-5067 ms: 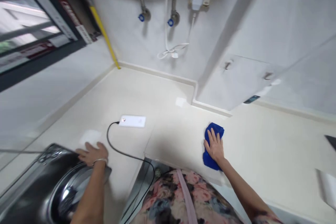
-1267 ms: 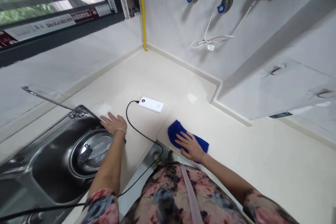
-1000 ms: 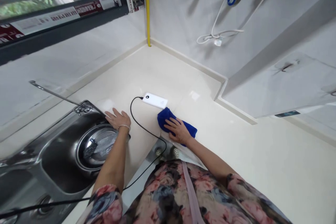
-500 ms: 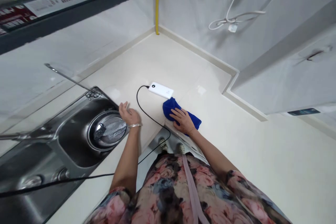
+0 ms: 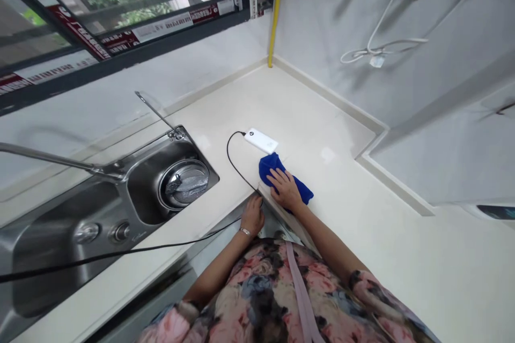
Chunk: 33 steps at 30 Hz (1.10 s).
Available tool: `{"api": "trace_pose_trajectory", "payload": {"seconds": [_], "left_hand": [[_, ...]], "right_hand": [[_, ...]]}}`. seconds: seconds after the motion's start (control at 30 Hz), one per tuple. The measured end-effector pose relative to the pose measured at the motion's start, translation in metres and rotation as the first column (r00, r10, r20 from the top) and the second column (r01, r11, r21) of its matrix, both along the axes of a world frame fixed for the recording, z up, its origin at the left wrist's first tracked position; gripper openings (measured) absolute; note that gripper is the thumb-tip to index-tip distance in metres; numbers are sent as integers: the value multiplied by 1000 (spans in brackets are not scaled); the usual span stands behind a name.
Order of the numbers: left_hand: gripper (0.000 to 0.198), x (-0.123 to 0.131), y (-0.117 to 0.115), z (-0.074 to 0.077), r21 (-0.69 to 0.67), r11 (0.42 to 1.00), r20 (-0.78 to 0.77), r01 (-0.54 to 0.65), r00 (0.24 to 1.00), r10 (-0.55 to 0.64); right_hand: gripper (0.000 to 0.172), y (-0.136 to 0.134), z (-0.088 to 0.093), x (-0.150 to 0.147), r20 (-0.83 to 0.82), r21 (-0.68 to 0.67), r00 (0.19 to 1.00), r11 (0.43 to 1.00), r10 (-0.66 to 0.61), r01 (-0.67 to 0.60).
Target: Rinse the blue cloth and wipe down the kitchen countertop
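Note:
A folded blue cloth (image 5: 303,188) lies on the pale countertop near its inner corner. My right hand (image 5: 285,187) rests flat on the cloth with its fingers spread. Just beyond the cloth is a white power bank (image 5: 261,141), with a black cable (image 5: 237,170) plugged into its left end. The cable drops over the counter's edge at the corner. There my left hand (image 5: 252,215), wearing a bracelet, has its fingers together around the cable, partly hiding it.
To the left is a steel double sink (image 5: 132,182) with a tap (image 5: 60,158) and a metal colander (image 5: 185,185) in the right bowl. The cable's other stretch crosses the sink. A yellow pipe (image 5: 276,16) rises in the back corner, below the window's right side.
My left hand has moved right and down, from beside the sink to the cable at the counter's corner. My right hand stays on the blue cloth. The view has shifted left.

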State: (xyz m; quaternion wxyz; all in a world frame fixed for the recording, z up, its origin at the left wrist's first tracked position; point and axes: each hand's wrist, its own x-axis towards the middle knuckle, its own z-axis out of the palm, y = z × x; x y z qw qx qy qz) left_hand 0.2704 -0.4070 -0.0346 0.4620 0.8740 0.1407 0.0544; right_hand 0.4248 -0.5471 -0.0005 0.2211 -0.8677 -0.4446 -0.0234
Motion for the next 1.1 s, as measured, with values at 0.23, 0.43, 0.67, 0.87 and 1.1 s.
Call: {"api": "trace_pose_trajectory", "payload": {"seconds": [0.23,0.43,0.67,0.87,1.1], "left_hand": [[51,8,-14,-10,-155,980,-103,-124,989,109],[38,-1,-10,3,-290,944,-111,-158,985,131],[54,-37,32,48,-356,888,-237,-291,947,215],[52,-49,79,93,-213,853,-190,-477,876,443],[58,-42,101,111,-136,835,-147,-534,844,516]], "right_hand": [[56,-5,1,0,18,-18,999,999,50,-50],[57,-19,4,-7,2,-43,994,994,105,-105],[64,-19,9,-11,-22,-56,989,988,146,-147],[65,30,10,-8,-6,-38,978,977,208,-208],[62,116,9,4,-36,-5,961,962,273,-274]]}}
